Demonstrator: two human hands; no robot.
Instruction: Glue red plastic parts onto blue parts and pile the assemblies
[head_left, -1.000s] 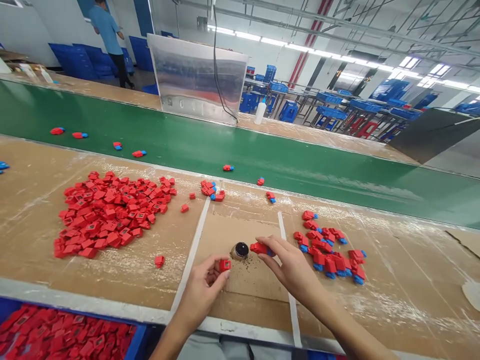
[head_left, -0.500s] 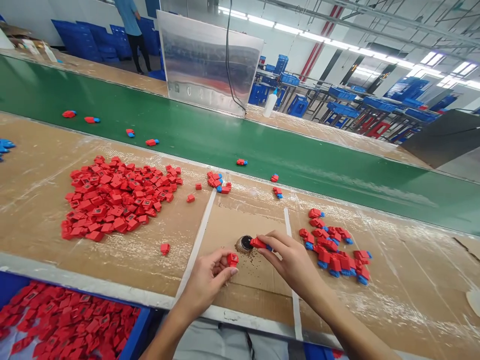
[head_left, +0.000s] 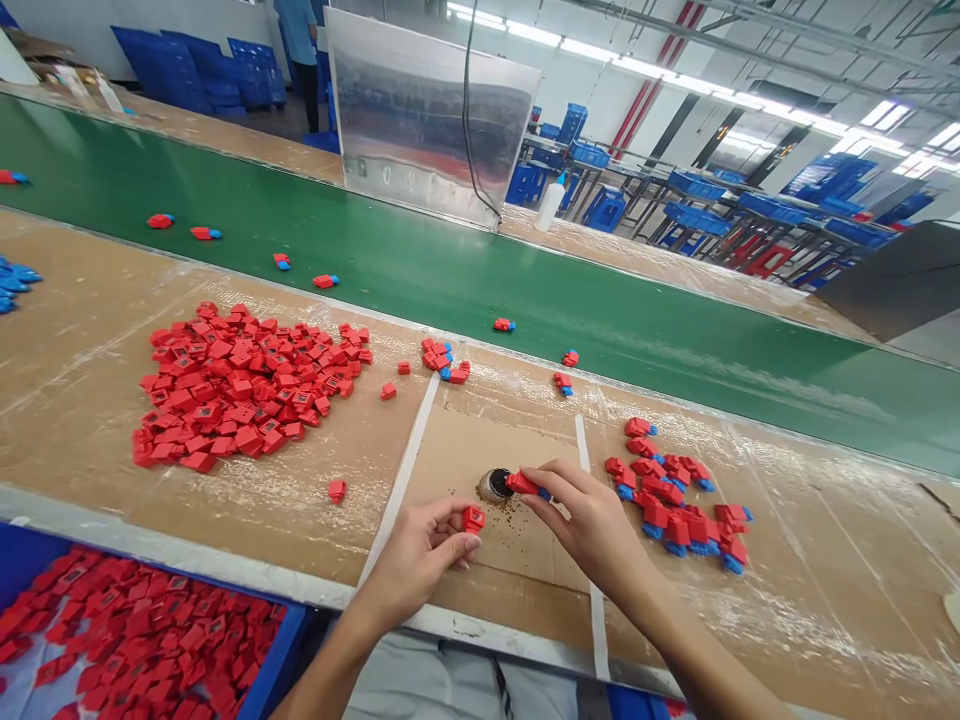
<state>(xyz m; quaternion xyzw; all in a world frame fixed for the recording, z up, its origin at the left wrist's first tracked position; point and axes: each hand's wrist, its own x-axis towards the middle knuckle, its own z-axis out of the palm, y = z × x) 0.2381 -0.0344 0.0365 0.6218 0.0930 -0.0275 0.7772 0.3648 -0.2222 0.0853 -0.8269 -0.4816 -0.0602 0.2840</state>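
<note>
Two fingertip pinches: left hand (head_left: 421,548) grips a red block (head_left: 473,518), right hand (head_left: 589,512) a red-and-blue piece (head_left: 521,484).

plain red is shown by the small block (head_left: 473,518) held in the left hand (head_left: 427,555), while red is joined with blue on the toy piece (head_left: 523,484) pinched in the right hand (head_left: 581,510). the same two colours are repeated across the cluster of pieces (head_left: 661,489); the heap of blocks (head_left: 247,385) is coloured red throughout. black is seen in the mouth of the round pot (head_left: 496,486), and the light brown cardboard sheet (head_left: 487,440) is speckled with dark specks. the table is striped by white tape (head_left: 411,455); the conveyor belt (head_left: 420,260) is coloured green, the bin (head_left: 279,660) blue.
</note>
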